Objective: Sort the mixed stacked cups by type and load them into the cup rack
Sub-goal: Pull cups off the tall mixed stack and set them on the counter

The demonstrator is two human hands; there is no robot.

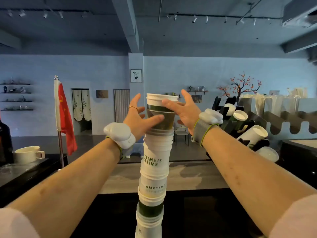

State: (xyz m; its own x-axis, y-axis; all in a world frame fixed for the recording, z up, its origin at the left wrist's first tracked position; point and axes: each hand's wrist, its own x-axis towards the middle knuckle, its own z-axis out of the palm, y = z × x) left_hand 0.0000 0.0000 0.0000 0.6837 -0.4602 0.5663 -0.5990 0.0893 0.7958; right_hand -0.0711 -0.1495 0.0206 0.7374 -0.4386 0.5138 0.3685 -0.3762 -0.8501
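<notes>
A tall stack of mixed cups (154, 165) rises from the bottom of the view up the middle; most are white with green lettering, some have dark green bands. At its top sits a dark green cup with a white rim (161, 109). My left hand (139, 117) wraps the lower part of this top cup, thumb across its front. From the right, my right hand (181, 109) touches its white rim with thumb and fingers, the other fingers spread. The black cup rack (228, 121) stands at the right, holding several white cups mouth-up at a slant.
A grey counter (188, 176) runs across behind the stack. A white mug (28, 154) sits on a dark counter at the left, beside a red flag on a pole (64, 117). A clear lidded cup (268, 154) lies below the rack.
</notes>
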